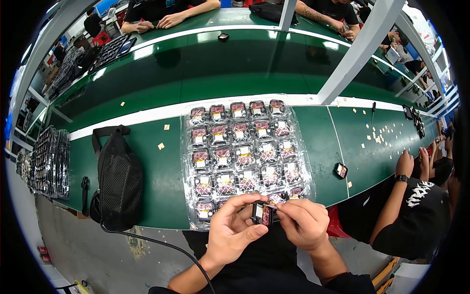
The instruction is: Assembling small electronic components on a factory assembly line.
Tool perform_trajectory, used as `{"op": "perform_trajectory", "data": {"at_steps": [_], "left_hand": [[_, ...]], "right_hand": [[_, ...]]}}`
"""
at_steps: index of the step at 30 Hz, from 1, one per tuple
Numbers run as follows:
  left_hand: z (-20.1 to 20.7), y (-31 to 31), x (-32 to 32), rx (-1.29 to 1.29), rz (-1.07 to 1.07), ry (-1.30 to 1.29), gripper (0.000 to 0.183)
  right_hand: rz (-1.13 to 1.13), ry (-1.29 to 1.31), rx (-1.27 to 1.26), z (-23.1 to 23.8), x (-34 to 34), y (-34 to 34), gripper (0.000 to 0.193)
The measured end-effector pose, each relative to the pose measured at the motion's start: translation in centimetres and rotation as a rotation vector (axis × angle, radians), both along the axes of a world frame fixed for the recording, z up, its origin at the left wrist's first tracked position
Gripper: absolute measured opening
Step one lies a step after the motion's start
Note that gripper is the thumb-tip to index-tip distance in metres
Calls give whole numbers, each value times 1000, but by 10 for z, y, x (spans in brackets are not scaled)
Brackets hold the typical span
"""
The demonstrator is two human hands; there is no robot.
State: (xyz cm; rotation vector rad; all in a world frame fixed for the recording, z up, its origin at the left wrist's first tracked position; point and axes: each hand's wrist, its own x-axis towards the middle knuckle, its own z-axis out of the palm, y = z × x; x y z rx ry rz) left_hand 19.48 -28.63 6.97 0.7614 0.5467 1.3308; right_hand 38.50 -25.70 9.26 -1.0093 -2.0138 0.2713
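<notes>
Near the front edge of the table, my left hand (pixel 230 232) grips a small black square device housing (pixel 262 214) with a white patch and pinkish parts inside. The fingers and thumb close round its sides, tilting it. My right hand (pixel 307 223) pinches at the housing's upper right edge. Something small and thin shows at its fingertips, too small to name. Just beyond both hands lies a clear plastic tray (pixel 186 161), holding rows of similar black units, each with a white label and pink and yellow parts. My hands hide part of its near row.
Left of the tray sits a black mesh bag (pixel 120 181); a black cable (pixel 161 243) runs below it. Stacked trays (pixel 51 161) stand far left. A single unit (pixel 340 170) lies right, near scattered paper bits (pixel 379 137). A grey post (pixel 360 54) rises beyond. Co-workers sit across and right.
</notes>
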Motion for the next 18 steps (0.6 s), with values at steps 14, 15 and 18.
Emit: {"op": "perform_trajectory", "data": {"at_steps": [14,15,18], "left_hand": [[2,-3,-1,-58,24,16,55],[2,-3,-1,-62,25,13,54],[1,-4,-1,-77,42,36,54]], "right_hand": [[-24,-81,142,-9,-2,-3,27],[-25,-85,144,-10,-2,-3,28],[-25,-92,144,-12,-1,-4,28]]}}
